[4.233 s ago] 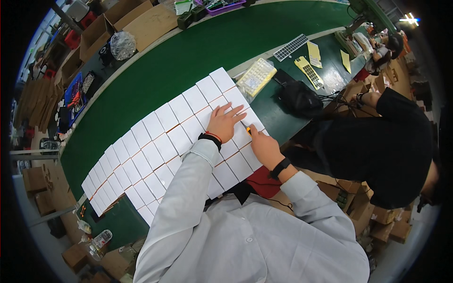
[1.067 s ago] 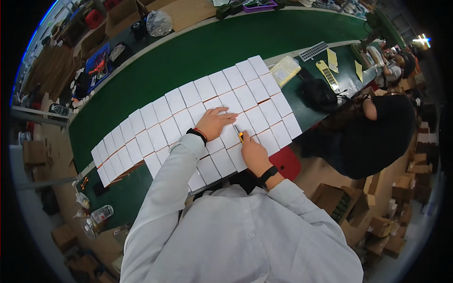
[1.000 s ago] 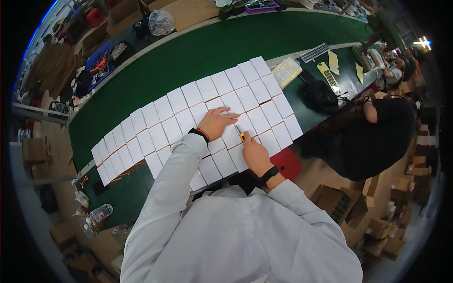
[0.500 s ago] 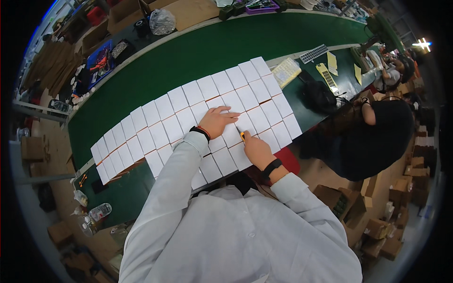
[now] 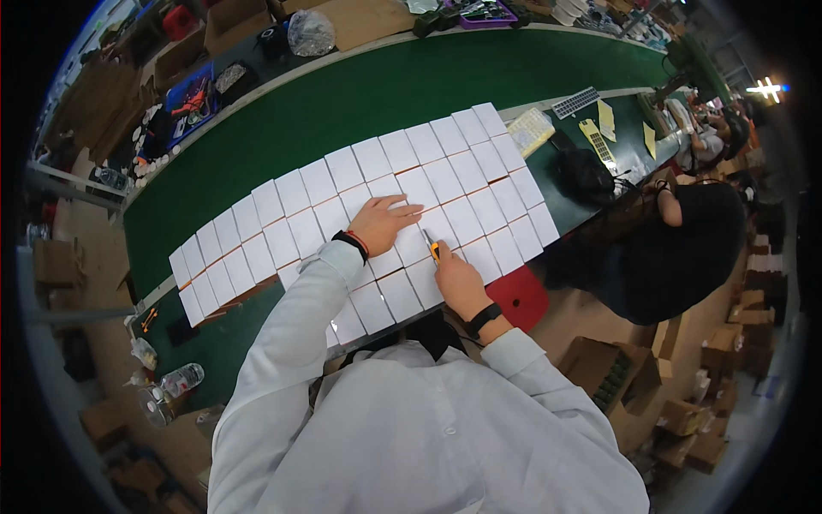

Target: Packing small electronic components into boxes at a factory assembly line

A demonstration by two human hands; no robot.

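Observation:
Several flat white boxes (image 5: 306, 233) lie edge to edge in rows, with brown showing in some of the gaps. My left hand (image 5: 383, 228) rests palm down on the middle boxes, its fingers stretched out. In my right hand (image 5: 459, 280) is a yellow utility knife (image 5: 435, 251), gripped close to the rows' near side. Its blade points away from me, at a seam between boxes just right of my left hand. Whether the blade is in the seam or only above it, I cannot tell.
Beneath the boxes is a green table (image 5: 282, 98). A black bag (image 5: 584, 174) and a yellow-white tray (image 5: 531, 130) sit to the right. Beside me on the right is a person in black (image 5: 685, 248), near a red stool (image 5: 518, 301). Plastic bottles (image 5: 181, 379) stand at the lower left.
Both hands have shifted slightly left relative to the boxes. The knife has moved to a seam further left, and more of it shows. My left hand stays flat.

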